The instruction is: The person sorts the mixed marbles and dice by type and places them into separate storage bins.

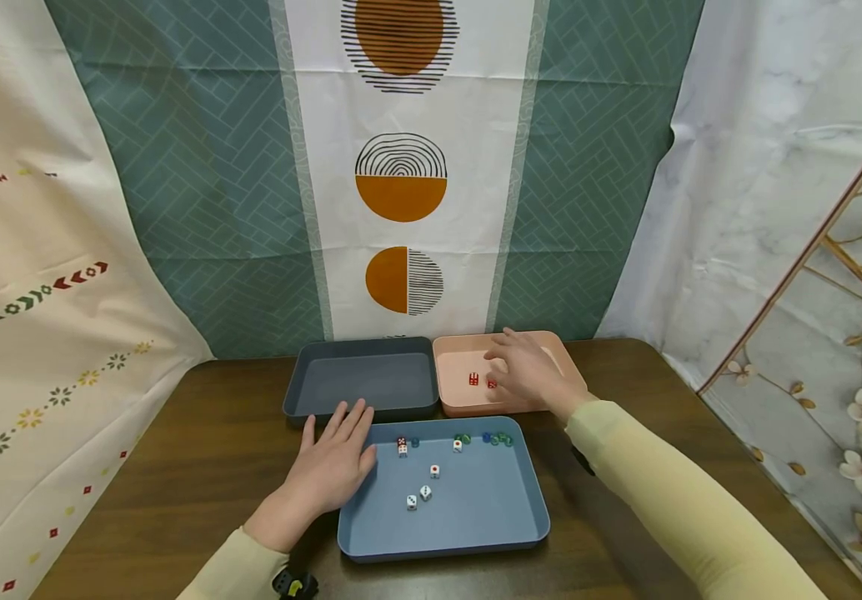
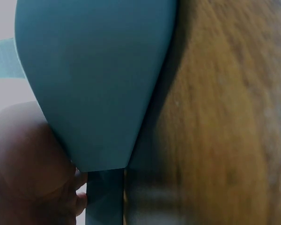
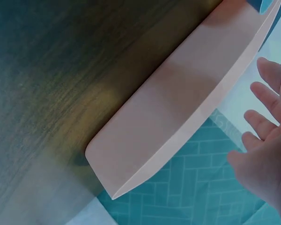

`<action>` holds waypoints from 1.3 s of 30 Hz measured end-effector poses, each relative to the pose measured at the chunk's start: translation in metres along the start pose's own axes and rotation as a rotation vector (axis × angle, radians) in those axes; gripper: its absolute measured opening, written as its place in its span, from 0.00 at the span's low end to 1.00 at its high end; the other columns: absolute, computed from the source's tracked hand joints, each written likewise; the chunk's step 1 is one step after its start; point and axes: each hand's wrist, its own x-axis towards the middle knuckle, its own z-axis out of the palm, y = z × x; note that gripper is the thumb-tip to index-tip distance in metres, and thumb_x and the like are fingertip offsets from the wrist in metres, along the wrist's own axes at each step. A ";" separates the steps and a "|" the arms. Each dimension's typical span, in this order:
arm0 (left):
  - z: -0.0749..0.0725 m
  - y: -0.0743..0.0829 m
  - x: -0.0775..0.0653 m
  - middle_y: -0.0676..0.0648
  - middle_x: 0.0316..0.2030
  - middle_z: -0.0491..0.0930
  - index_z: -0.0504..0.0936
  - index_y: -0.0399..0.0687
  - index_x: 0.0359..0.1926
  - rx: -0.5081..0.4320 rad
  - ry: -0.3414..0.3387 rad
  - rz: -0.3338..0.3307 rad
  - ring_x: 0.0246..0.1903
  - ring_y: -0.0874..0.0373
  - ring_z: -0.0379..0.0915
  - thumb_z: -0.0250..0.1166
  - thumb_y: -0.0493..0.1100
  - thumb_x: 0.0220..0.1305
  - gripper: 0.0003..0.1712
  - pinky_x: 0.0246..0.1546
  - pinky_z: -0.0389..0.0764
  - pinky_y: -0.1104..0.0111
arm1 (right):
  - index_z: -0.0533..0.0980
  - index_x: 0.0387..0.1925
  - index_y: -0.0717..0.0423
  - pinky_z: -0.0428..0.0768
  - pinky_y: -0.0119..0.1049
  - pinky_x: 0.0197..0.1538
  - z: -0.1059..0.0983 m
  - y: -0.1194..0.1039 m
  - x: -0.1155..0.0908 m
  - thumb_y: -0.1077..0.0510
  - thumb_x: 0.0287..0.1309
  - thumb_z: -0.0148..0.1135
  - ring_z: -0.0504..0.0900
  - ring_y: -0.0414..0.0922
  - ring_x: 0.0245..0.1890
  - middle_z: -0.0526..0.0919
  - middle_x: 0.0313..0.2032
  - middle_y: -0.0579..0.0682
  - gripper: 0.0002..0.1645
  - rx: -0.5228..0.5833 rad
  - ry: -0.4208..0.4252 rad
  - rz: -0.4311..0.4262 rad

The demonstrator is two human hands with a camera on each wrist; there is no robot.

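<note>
R hand [image 1: 524, 367] over pink tray [image 1: 452, 360], 1 o'clock of blue tray [image 1: 487, 508]; L hand [image 1: 333, 461], 10 o'clock; both hands' fingers released; best lift high.

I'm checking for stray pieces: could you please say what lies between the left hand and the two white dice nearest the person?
In the head view, only bare floor of the blue tray shows between the left hand and those white dice.

Your pale yellow sleeves [image 1: 671, 483] flank a blue tray [image 1: 483, 517] holding white dice [image 1: 426, 493] and green pieces [image 1: 508, 441]. Behind it, you face a charcoal tray [image 1: 371, 379] and a pink tray [image 1: 455, 354] with red dice [image 1: 473, 379]. Beneath it spreads a brown, wood-grained table [image 1: 198, 450]; farther behind it, green brick-patterned cloth [image 1: 213, 167] frames a white panel [image 1: 329, 158] of orange, black-lined circles [image 1: 401, 197].
</note>
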 end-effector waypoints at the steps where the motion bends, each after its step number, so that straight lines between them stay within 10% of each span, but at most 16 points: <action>1: -0.001 0.000 0.000 0.41 0.87 0.52 0.59 0.43 0.88 -0.002 0.002 0.002 0.87 0.38 0.43 0.56 0.54 0.88 0.39 0.79 0.39 0.27 | 0.85 0.65 0.61 0.50 0.61 0.85 0.000 -0.001 -0.001 0.53 0.73 0.72 0.56 0.64 0.85 0.70 0.79 0.64 0.25 0.002 0.002 -0.005; 39: -0.002 0.000 -0.001 0.41 0.87 0.53 0.60 0.42 0.87 0.001 0.011 0.009 0.86 0.37 0.44 0.56 0.54 0.87 0.39 0.78 0.40 0.25 | 0.88 0.61 0.58 0.52 0.63 0.84 0.004 -0.048 -0.056 0.53 0.69 0.78 0.59 0.64 0.84 0.74 0.77 0.63 0.23 0.073 0.019 -0.243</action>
